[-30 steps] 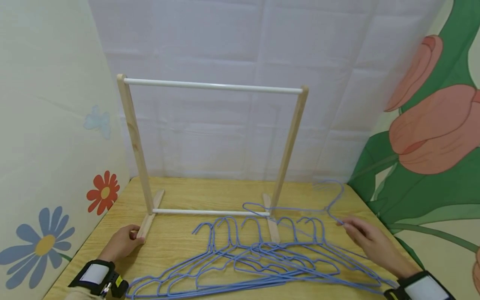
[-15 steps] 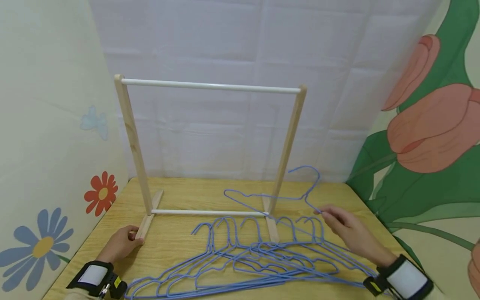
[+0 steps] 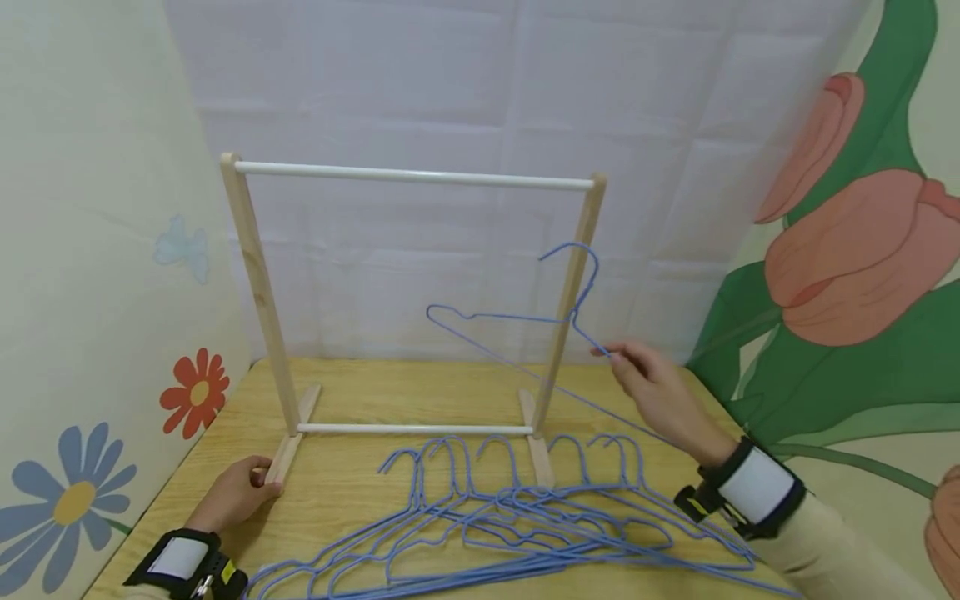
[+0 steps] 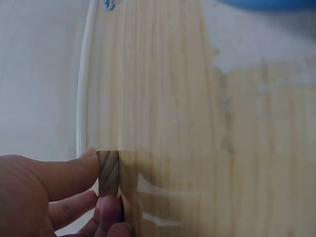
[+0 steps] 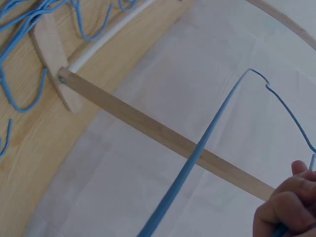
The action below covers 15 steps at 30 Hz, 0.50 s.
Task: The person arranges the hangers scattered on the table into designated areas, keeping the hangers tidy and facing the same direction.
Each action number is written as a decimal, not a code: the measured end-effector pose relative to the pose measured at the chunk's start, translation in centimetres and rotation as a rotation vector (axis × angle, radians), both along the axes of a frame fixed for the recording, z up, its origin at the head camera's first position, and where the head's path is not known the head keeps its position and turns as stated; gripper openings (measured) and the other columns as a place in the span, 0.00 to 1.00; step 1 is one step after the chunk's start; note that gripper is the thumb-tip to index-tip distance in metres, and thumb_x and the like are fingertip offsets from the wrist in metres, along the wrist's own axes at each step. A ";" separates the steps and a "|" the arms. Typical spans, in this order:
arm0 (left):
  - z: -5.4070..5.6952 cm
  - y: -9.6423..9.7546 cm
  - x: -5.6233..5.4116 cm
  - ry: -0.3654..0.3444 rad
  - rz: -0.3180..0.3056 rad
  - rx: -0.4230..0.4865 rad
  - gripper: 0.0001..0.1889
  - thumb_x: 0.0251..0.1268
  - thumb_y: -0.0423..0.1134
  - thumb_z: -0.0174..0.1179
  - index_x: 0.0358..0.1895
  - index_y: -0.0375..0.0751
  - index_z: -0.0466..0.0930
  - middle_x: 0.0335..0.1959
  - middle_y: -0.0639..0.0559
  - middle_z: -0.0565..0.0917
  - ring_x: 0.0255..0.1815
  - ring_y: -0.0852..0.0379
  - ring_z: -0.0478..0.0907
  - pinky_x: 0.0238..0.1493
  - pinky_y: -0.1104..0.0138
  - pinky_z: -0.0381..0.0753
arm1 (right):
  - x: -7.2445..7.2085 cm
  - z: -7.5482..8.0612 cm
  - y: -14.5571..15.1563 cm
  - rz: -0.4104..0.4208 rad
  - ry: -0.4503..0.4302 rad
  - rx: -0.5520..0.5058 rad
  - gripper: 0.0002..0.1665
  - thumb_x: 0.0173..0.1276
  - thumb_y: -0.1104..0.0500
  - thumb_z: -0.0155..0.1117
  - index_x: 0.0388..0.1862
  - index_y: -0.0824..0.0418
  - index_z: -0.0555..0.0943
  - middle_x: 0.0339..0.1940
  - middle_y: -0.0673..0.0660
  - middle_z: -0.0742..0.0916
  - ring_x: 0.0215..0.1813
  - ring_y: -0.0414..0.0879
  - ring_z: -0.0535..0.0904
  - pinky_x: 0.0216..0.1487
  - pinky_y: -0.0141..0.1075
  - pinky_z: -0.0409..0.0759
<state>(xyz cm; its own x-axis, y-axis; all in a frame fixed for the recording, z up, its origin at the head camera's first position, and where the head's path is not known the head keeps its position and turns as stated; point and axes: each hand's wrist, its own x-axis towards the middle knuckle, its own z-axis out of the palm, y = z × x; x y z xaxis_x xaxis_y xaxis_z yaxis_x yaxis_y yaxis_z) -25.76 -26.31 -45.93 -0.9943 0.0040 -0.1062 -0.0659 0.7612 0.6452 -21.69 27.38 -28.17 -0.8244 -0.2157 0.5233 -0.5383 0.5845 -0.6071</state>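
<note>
My right hand [image 3: 660, 396] pinches a blue wire hanger [image 3: 498, 317] by its shoulder, just below the hook. The hanger is raised off the table, its hook in front of the right post of a wooden rack [image 3: 258, 292] and lower than the white top rail [image 3: 420, 176]. In the right wrist view the fingers [image 5: 289, 202] curl round the hanger's wire. My left hand [image 3: 236, 496] grips the front end of the rack's left foot [image 3: 281, 461]. The left wrist view shows thumb and fingers on either side of that foot's end [image 4: 108, 173].
Several blue hangers [image 3: 517, 533] lie overlapped on the wooden table [image 3: 352, 392] in front of the rack, hooks pointing away from me. A white lower rail [image 3: 412, 429] joins the rack's feet. Patterned panels [image 3: 847, 317] stand at both sides, a white cloth [image 3: 390, 83] behind.
My right hand has lifted the hanger and carried it leftward, from low at the right up to the right post. The left hand stays on the rack's foot.
</note>
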 end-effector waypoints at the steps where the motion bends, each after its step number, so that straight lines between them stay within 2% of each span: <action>1: 0.0 0.0 0.0 0.001 -0.002 0.000 0.29 0.67 0.35 0.67 0.59 0.14 0.67 0.35 0.41 0.78 0.35 0.49 0.74 0.34 0.63 0.72 | -0.1 0.4 -0.2 -0.023 -0.002 0.008 0.18 0.84 0.61 0.46 0.59 0.68 0.80 0.23 0.53 0.69 0.19 0.42 0.60 0.23 0.38 0.64; 5: 0.0 -0.1 0.1 -0.002 -0.006 -0.003 0.29 0.67 0.35 0.67 0.58 0.14 0.67 0.34 0.41 0.77 0.35 0.49 0.74 0.34 0.63 0.72 | -0.5 2.2 -1.0 -0.099 -0.032 0.062 0.19 0.85 0.57 0.46 0.60 0.65 0.80 0.26 0.54 0.71 0.21 0.43 0.62 0.25 0.38 0.65; 9: -0.1 -0.1 0.1 -0.003 -0.012 -0.014 0.28 0.67 0.35 0.67 0.58 0.14 0.67 0.34 0.42 0.76 0.35 0.50 0.73 0.35 0.63 0.72 | -0.9 4.3 -1.6 -0.124 -0.064 0.091 0.21 0.85 0.56 0.45 0.62 0.66 0.79 0.29 0.56 0.74 0.23 0.43 0.64 0.24 0.36 0.66; 15: -0.2 0.1 -0.1 -0.007 -0.013 -0.021 0.27 0.68 0.34 0.66 0.57 0.14 0.67 0.34 0.42 0.77 0.35 0.50 0.73 0.34 0.63 0.71 | -1.7 7.5 -2.6 -0.150 -0.015 0.124 0.19 0.84 0.58 0.48 0.61 0.68 0.79 0.30 0.58 0.76 0.25 0.43 0.67 0.23 0.34 0.66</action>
